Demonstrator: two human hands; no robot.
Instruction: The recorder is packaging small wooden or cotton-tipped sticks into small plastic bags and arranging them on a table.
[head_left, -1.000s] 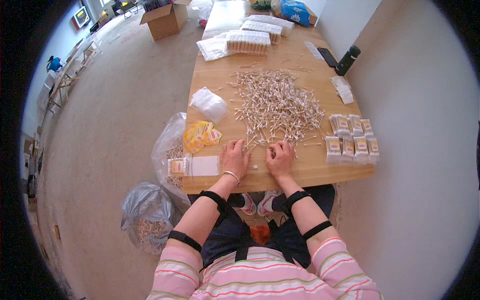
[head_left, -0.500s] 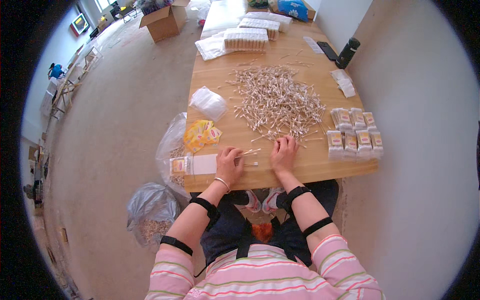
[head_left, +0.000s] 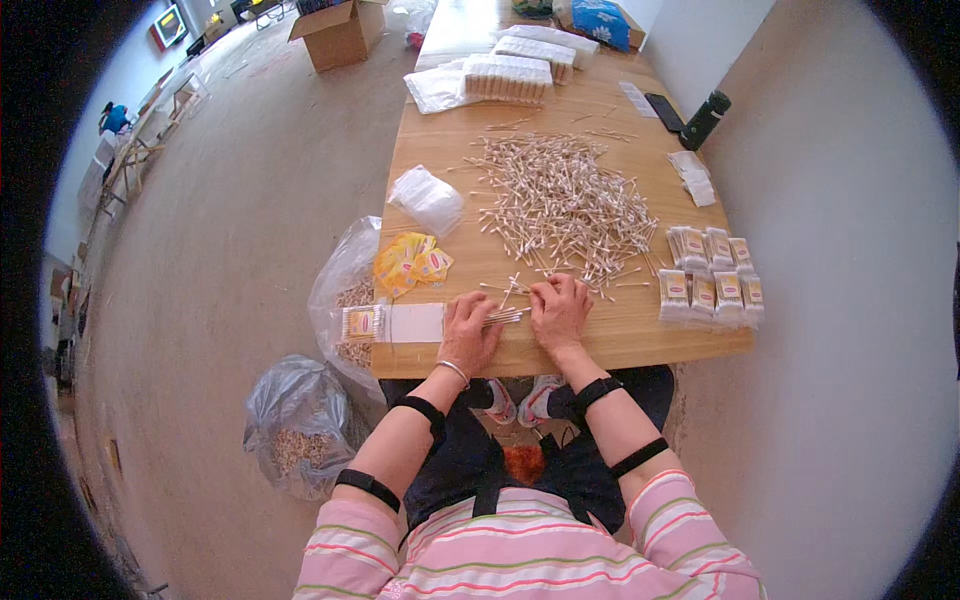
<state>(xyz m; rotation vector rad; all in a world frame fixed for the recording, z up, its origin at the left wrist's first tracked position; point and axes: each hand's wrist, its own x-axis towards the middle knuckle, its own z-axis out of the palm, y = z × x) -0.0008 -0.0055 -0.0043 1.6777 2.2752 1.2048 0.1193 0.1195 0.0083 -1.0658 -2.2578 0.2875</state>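
Observation:
Under the curled fingers of my left hand [head_left: 470,330] lies a small bunch of cotton swabs [head_left: 508,316], their white tips poking out to the right. My right hand [head_left: 562,314] is close beside it, fingers bent and pressed together, with loose swabs at its fingertips. Beyond both hands spreads a large heap of loose cotton swabs [head_left: 570,205]. A white card strip [head_left: 416,323] reaches left from my left hand. At its far end, a filled swab packet [head_left: 362,323] with a yellow label hangs over the table's left edge.
Yellow label cards [head_left: 412,262] and clear bags [head_left: 427,200] lie on the left. Filled packets [head_left: 703,292] stand in rows on the right. A dark bottle [head_left: 706,120] and phone [head_left: 664,112] are near the wall. Bundled packs [head_left: 507,78] lie farther back. A grey bag [head_left: 302,425] sits on the floor.
My right hand has shifted left toward my left hand, bringing swabs near the bunch. My left hand stays over its swabs. The whole view has shifted slightly.

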